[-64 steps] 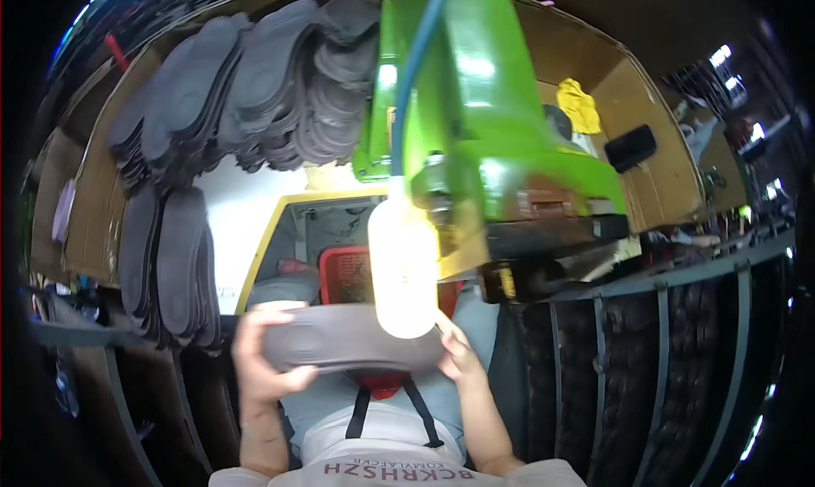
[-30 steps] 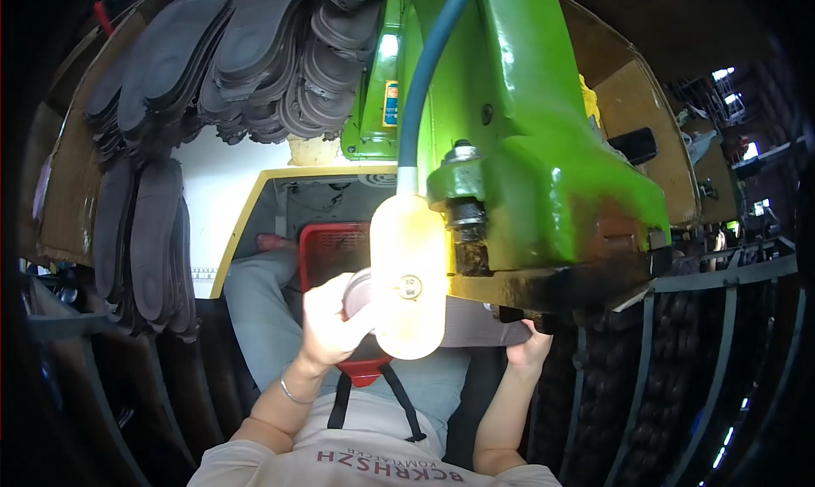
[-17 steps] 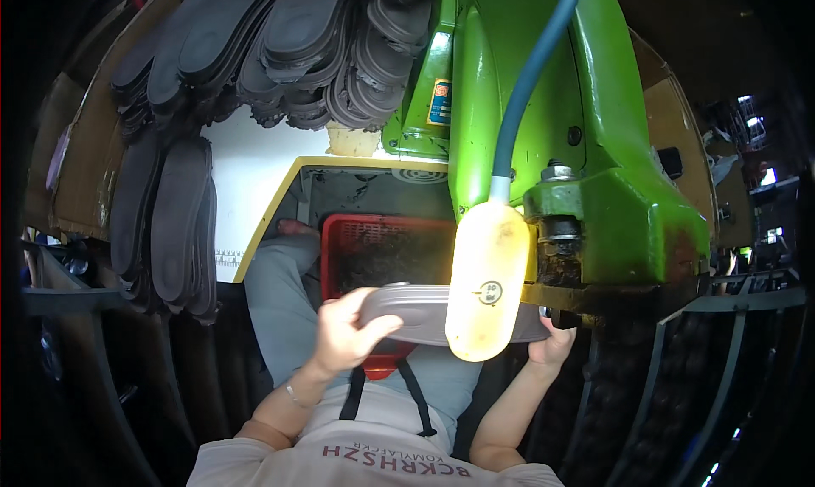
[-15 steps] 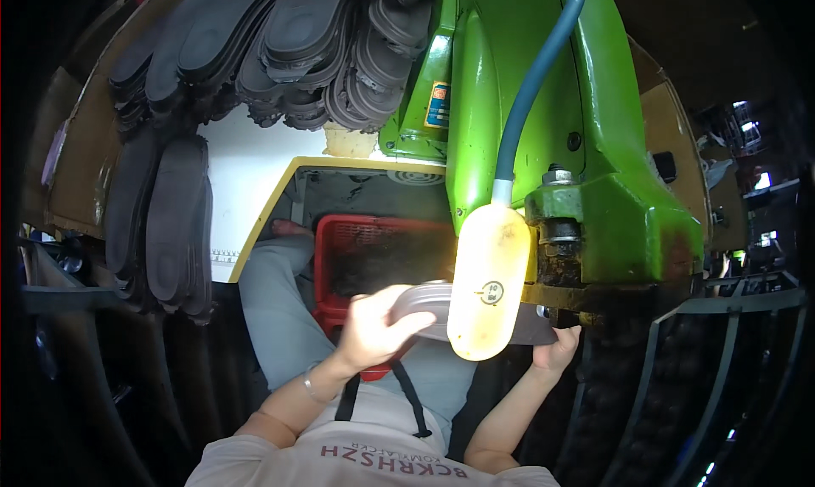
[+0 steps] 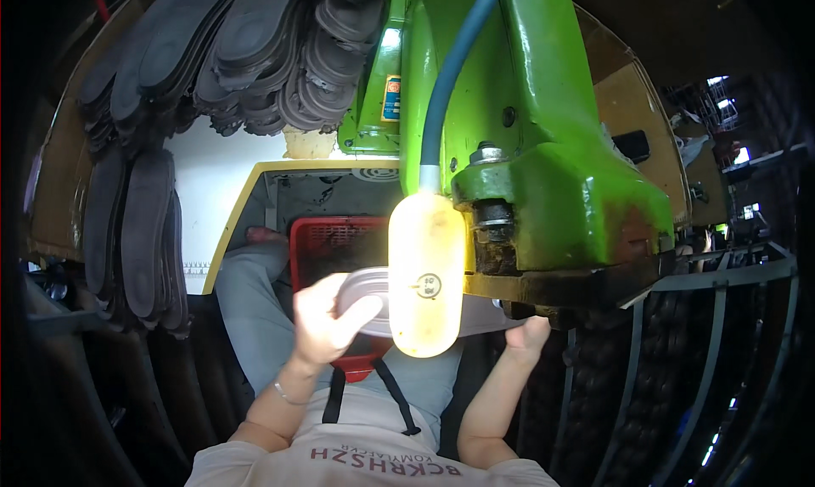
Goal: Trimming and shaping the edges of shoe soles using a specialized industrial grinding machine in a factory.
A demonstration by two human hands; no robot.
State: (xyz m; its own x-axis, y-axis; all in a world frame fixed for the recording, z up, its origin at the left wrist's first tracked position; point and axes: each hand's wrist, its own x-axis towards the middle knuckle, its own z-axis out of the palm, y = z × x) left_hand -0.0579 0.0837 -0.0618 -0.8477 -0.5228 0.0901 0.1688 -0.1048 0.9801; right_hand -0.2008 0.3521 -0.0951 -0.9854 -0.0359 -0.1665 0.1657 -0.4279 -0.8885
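A grey shoe sole (image 5: 363,293) is stretched between my two hands under the machine head, its middle hidden behind a lit yellow lamp (image 5: 426,275). My left hand (image 5: 327,317) grips the rounded end, thumb on top. At the sole's other end, my right hand (image 5: 528,336) has its fingers closed on the tip, just below the dark metal working part (image 5: 531,285) of the green machine (image 5: 560,207). The edge along the machine side is partly hidden by the lamp.
Stacks of grey soles with ragged edges (image 5: 255,37) cover the white tabletop (image 5: 204,177) at the far left, with more (image 5: 148,232) hanging over its near left edge. A red plastic basket (image 5: 299,249) stands below, between my legs. A blue hose (image 5: 458,62) carries the lamp.
The whole scene has shifted left in the picture as the view turned. My hands still hold the sole under the machine head, and its far end now lies against the metal part.
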